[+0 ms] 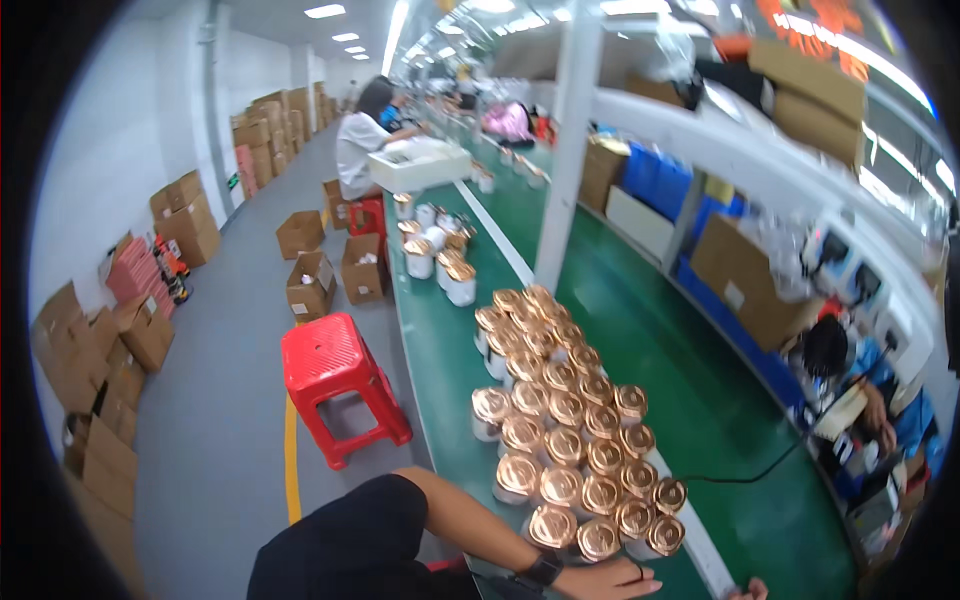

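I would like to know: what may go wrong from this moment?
The left hand is close to the nearest copper-lidded jars; a careless sweep might knock one over, and the tight group could fall together.

The black cable appears to reach close to the jars, so a tug might disturb them.

The red stool beside the table might trip someone.

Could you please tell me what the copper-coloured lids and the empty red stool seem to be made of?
Copper-coloured lids: a polished, metallic finish with bright glints; they could be metal or coated plastic, I cannot tell which. Red stool: most likely moulded plastic, semi-gloss, as one even colour runs through its patterned, rounded form.
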